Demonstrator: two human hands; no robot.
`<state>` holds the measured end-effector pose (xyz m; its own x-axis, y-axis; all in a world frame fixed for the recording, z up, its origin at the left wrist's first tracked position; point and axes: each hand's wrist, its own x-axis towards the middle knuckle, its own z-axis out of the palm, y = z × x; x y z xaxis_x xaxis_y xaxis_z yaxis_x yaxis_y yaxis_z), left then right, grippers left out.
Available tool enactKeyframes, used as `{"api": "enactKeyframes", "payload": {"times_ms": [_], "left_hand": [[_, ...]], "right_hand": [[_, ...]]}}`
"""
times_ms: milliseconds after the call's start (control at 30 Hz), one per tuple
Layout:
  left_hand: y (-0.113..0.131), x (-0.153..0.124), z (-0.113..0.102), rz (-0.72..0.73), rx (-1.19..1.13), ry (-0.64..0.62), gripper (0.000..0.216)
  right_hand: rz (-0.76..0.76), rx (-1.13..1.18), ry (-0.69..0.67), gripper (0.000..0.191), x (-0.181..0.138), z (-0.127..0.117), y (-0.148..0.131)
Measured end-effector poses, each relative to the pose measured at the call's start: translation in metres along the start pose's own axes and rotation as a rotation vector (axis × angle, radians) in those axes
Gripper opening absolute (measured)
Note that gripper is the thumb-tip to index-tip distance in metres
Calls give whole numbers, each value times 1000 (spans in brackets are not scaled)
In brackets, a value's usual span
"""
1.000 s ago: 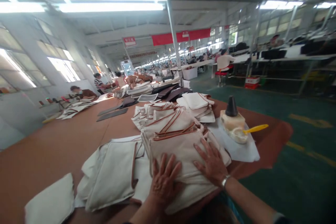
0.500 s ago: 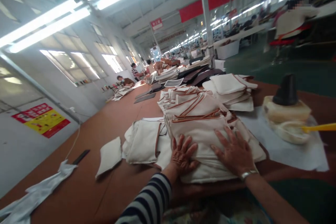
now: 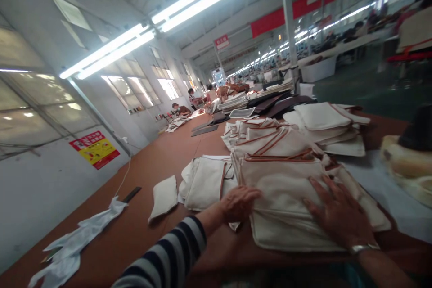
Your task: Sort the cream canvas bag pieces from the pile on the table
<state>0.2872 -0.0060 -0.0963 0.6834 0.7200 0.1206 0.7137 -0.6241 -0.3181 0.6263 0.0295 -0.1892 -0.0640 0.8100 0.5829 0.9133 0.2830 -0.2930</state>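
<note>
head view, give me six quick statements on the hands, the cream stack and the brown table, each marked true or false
1. The right hand rests spread on the stack of cream pieces. True.
2. The left hand is at the left side of that stack. True.
3. Both wrists are bare. False: a metal band circles the right one.
4. A single cream piece lies on the tabletop, left of the left hand. True.
5. The tabletop is bright blue. False: it is brown.
6. The left forearm is covered in plain red. False: its sleeve has dark and white stripes.
</note>
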Motion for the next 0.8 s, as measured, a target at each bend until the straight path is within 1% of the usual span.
{"api": "enactKeyframes", "payload": {"times_ms": [67,133,167,233,333,400,467,567,667,733,800], "left_hand": [[-50,-19,-14,1,43,-54,32],[-96,-34,-18,79,67,-130,24],[-114,-39,-16,135,74,-168,23],[-138,-45,-6,233,91,-228,20],[-152,-46,7,293,134,-265,9],[-156,-48,7,311,163,-273,9],[-161,-55,0,329,187,-270,10],[-177,-71,-19,336,223,-241,9],[-198,-88,-37,277,269,-195,18],[-212,-95,-45,251,282,-185,16],[-222,-93,-45,267,262,-205,16]], "right_hand": [[-4,-14,3,70,0,2,0],[-9,-30,-7,69,2,1,-1],[-7,-40,-12,68,2,1,-2],[-15,-58,-17,67,4,0,-4],[-41,-82,-8,67,5,0,-4],[-45,-104,-15,68,5,1,-3],[-39,-115,-31,68,5,3,-2],[-34,-109,-39,70,5,4,-2],[-30,-109,-48,72,5,5,-1],[-31,-110,-50,73,6,5,-1],[-33,-117,-48,73,6,6,-1]]}}
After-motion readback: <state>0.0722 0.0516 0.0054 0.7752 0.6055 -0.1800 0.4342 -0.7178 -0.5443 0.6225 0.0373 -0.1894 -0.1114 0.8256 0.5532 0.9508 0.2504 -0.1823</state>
